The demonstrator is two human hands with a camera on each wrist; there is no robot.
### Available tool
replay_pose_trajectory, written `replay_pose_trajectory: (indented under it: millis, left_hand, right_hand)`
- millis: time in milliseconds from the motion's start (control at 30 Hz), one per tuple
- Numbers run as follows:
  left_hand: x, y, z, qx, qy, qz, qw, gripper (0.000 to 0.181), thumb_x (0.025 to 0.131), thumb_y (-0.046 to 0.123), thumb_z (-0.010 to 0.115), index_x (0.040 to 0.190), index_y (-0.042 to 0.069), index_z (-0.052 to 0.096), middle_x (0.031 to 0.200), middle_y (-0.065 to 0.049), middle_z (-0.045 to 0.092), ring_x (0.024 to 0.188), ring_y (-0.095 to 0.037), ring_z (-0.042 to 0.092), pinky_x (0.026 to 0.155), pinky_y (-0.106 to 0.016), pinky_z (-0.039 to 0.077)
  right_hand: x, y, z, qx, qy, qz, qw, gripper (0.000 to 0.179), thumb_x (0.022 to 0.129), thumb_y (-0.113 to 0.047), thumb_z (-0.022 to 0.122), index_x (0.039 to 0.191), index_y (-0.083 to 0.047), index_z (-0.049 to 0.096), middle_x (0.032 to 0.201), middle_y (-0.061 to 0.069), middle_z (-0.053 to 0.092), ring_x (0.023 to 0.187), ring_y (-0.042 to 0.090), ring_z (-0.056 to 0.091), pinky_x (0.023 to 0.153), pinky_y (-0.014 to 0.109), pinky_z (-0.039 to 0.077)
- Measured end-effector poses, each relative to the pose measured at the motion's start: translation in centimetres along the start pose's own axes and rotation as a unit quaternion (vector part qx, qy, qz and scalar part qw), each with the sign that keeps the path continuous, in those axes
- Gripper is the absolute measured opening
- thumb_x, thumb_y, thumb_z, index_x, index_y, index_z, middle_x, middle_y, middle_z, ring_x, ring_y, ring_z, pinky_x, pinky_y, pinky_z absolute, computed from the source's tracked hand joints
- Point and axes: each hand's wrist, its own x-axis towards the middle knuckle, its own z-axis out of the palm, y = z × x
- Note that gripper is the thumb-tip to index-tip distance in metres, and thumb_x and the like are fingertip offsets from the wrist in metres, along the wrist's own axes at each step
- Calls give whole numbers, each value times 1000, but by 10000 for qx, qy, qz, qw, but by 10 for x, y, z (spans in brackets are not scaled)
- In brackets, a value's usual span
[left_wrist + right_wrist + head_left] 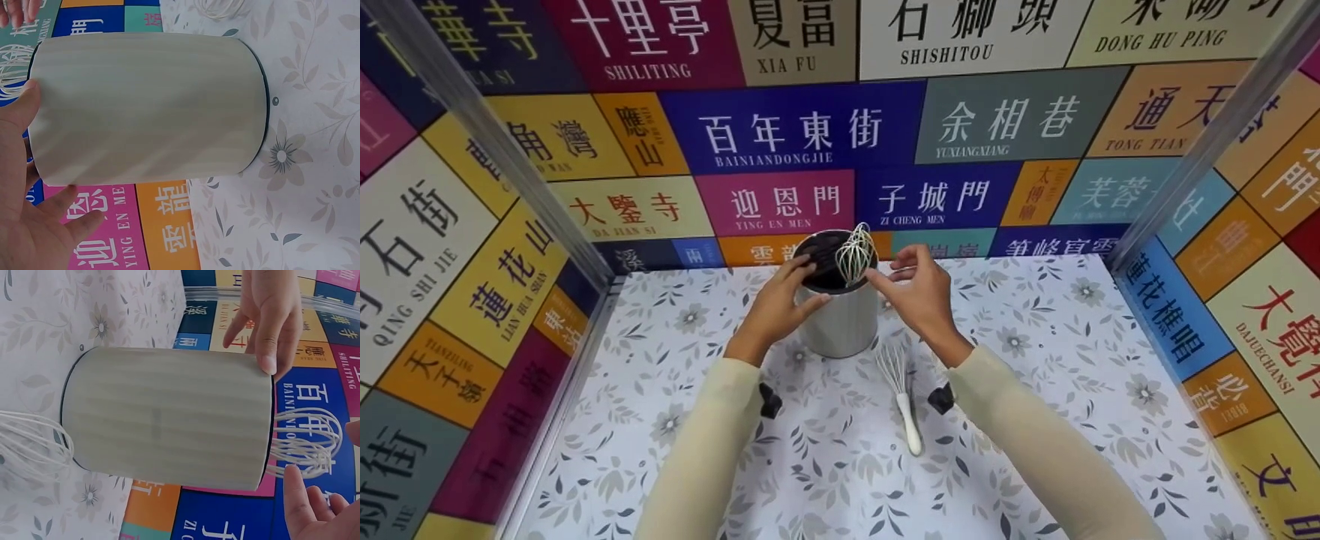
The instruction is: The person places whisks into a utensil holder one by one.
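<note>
A pale ribbed cylindrical container (840,326) with a dark inside stands upright near the back of the table. One whisk (855,259) sits in it, wire loops sticking up past the rim; its handle is hidden inside. My left hand (780,304) holds the rim at the left, thumb on the near side and fingers around the edge. Beside the whisk's wires, my right hand (921,294) has its fingers loosely spread; a fingertip (293,478) is close to the loops, and contact is unclear. Another whisk (910,427) with a whitish handle lies in front of the container.
Flower-and-leaf patterned cloth (660,450) covers the table. Panels with coloured place-name signs (810,135) rise at the back and both sides, with metal posts (1207,127) at the corners. Small black pieces (770,401) show at both wrists.
</note>
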Motion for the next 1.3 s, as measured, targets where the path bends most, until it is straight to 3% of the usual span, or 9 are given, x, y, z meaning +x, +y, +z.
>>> replay_pose_trajectory:
  millis: [233,533,1000,1300]
  left_hand:
    - [-1,0,-1,-54,-48,-29,10000,69,96,52,66,152,15,50,165,-2,35,150,-27,38,124,-48,32]
    - [-2,-2,0,-103,21,79,9999,68,96,49,68,151,13,51,165,-4,36,150,-27,39,124,-47,31]
    - [-1,-1,-1,-151,-8,-19,9999,69,95,52,67,151,16,51,165,-2,36,150,-28,39,124,-48,32]
    - [-1,-2,-1,-119,66,201,9997,68,96,49,67,150,11,52,164,-6,37,148,-29,41,123,-48,33]
  right_hand:
    - [-21,25,-20,-228,-165,123,9995,47,84,-45,82,108,-12,58,99,5,70,88,18,70,79,37,58]
    - [-58,69,-30,-879,-816,246,9925,48,87,-49,78,114,-15,58,97,5,70,84,21,69,74,40,58]
    - [-94,111,-14,-1371,-1734,584,9735,46,89,-39,78,118,-7,61,82,3,69,64,13,59,63,33,51]
    - [-110,125,1,-1613,-2007,750,9634,45,90,-33,78,117,0,63,69,-4,63,57,10,53,57,30,47]
